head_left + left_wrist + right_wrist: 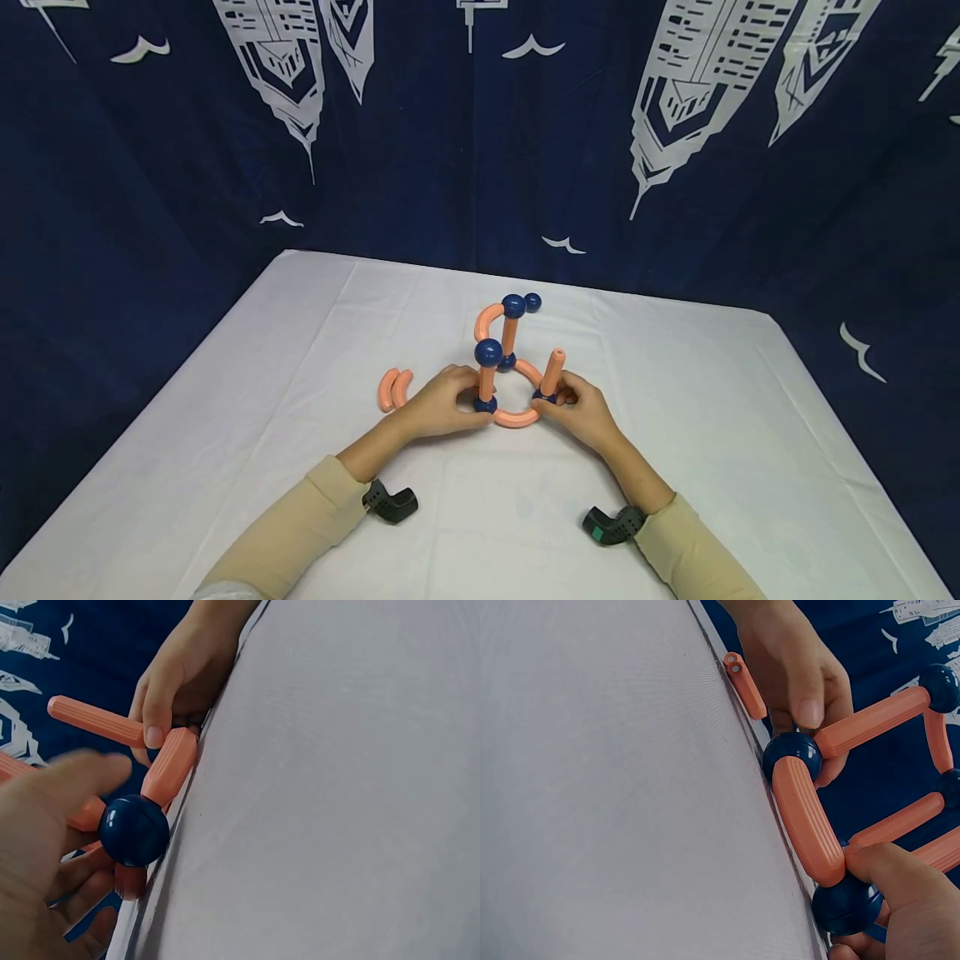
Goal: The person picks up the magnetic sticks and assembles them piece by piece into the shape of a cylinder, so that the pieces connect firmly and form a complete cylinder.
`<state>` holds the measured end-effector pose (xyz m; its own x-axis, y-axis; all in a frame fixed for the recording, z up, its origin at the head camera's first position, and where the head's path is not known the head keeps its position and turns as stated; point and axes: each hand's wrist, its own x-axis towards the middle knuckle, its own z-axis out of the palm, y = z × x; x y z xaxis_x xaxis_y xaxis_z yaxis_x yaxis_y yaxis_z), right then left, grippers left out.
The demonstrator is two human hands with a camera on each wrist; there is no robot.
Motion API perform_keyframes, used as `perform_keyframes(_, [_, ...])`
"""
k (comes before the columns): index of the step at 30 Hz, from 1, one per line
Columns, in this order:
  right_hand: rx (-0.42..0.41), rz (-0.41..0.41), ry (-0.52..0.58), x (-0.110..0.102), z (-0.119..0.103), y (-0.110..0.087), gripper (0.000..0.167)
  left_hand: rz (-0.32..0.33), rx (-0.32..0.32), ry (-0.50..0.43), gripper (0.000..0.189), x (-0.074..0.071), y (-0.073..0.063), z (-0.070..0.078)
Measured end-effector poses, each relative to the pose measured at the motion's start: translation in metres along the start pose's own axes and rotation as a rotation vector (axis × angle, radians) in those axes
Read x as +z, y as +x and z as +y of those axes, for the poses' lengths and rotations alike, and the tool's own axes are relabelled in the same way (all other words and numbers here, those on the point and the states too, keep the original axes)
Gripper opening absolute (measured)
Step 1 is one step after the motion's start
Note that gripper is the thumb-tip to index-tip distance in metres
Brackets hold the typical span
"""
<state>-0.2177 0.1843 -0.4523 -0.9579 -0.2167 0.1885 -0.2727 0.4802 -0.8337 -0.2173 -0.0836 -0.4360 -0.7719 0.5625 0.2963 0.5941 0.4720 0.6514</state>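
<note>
A frame of orange magnetic sticks and blue balls stands on the white table. Its base ring includes a curved stick at the front. My left hand is around the front-left base ball, thumb raised off it in the left wrist view. Above that ball, an upright stick carries a top ball. A curved stick links it to the rear top ball. My right hand pinches the right base ball, where an upright stick has a bare top.
Two loose curved sticks lie left of my left hand. Another blue ball shows behind the frame. The tablecloth has light creases, and a dark blue printed curtain hangs beyond the table's far edge.
</note>
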Motion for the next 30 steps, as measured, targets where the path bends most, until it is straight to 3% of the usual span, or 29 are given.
perform_keyframes(8, [-0.009, 0.004, 0.002, 0.0, 0.0, 0.0, 0.03, 0.062, 0.006, 0.079, 0.031, 0.005, 0.002, -0.005])
perform_keyframes(16, [-0.028, -0.003, 0.008, 0.0, 0.001, -0.001, 0.032, 0.093, 0.01, 0.062, 0.033, 0.006, 0.0, -0.007])
perform_keyframes(22, [-0.062, -0.024, 0.013, 0.0, 0.002, -0.001, 0.029, 0.152, 0.014, 0.053, 0.029, 0.008, -0.002, -0.012])
perform_keyframes(30, [-0.109, -0.057, 0.024, 0.0, 0.001, -0.003, 0.027, 0.265, -0.065, 0.04, 0.027, 0.011, -0.004, -0.016])
